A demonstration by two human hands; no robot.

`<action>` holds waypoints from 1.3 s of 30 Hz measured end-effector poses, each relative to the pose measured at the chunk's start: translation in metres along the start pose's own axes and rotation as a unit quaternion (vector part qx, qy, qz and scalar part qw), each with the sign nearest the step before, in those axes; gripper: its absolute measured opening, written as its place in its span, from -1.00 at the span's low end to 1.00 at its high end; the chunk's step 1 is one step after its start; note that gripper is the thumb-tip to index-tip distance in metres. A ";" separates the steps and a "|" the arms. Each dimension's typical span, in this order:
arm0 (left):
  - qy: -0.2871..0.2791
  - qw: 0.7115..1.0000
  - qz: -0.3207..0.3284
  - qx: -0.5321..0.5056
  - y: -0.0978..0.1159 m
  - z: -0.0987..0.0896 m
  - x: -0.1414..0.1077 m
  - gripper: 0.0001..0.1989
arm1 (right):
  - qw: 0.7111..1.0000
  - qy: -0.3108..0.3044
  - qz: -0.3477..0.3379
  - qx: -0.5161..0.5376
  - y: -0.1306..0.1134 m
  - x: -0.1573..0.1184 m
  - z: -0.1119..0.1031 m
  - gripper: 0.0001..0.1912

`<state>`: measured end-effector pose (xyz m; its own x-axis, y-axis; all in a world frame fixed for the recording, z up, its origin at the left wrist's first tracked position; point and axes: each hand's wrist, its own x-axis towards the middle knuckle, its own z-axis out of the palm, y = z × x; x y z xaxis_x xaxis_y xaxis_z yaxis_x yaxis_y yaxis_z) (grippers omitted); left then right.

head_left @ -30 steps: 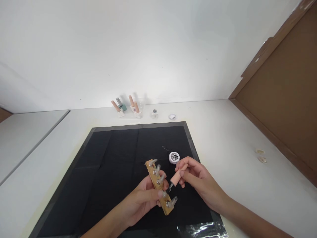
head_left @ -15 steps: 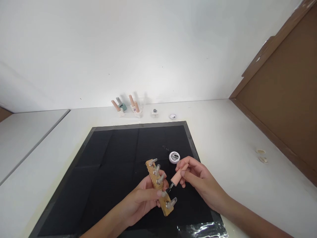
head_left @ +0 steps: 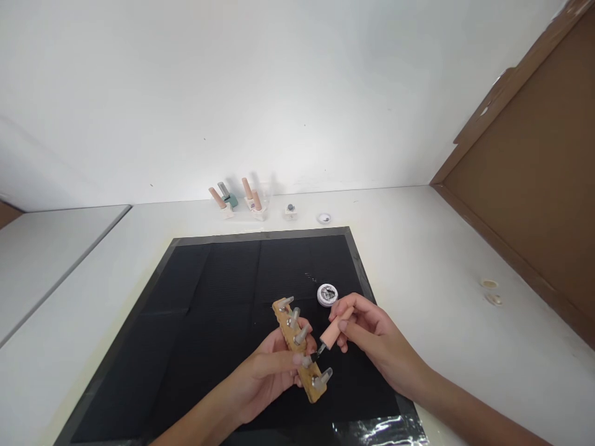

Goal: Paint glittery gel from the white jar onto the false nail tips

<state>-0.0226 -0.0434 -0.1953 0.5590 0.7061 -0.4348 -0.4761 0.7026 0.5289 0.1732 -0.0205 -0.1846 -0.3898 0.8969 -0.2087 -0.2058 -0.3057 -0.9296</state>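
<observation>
My left hand (head_left: 272, 378) is closed around a tan nail tip stand (head_left: 284, 322) that carries several clear false nails (head_left: 301, 334) on small posts. Between the fingers of my right hand (head_left: 367, 328) is a nail polish brush (head_left: 332, 334) with a pink cap handle. Its dark bristle end meets the false nail beside my left thumb; that nail is partly covered. Just beyond the stand, a small round pot (head_left: 328, 295) of silver flakes sits on the black mat (head_left: 223, 291).
Along the wall stand several nail polish bottles (head_left: 226, 210), a capless bottle (head_left: 290, 213) and a small round lid (head_left: 324, 218). Two small pale discs (head_left: 493, 300) lie at the right. Glossy clear tape (head_left: 381, 430) covers the mat's near right corner.
The stand has tilted very slightly in my left hand. The brush tip has shifted a little along the same false nail; everything else stays put.
</observation>
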 end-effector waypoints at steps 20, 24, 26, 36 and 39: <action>0.008 1.000 -0.011 0.002 0.000 -0.002 0.000 -0.55 | 1.000 0.002 0.016 0.014 -0.003 0.000 0.001 -0.81; 0.002 1.000 -0.010 -0.004 0.000 -0.003 0.000 -0.56 | 1.000 0.002 0.011 0.017 -0.002 0.000 0.000 -0.83; 0.003 1.000 -0.011 -0.003 -0.001 -0.003 -0.001 -0.56 | 1.000 0.002 0.009 0.019 -0.001 0.000 0.000 -0.85; 0.003 1.000 -0.009 -0.006 0.000 -0.003 0.000 -0.58 | 1.000 -0.004 0.001 0.031 0.001 -0.001 -0.002 -0.90; 0.009 1.000 -0.011 -0.002 0.000 -0.003 0.001 -0.57 | 0.999 -0.006 -0.001 0.031 0.001 -0.001 -0.002 -0.88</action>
<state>-0.0240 -0.0422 -0.1976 0.5570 0.6922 -0.4589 -0.4673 0.7180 0.5158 0.1755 -0.0209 -0.1862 -0.4006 0.8937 -0.2022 -0.2619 -0.3231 -0.9094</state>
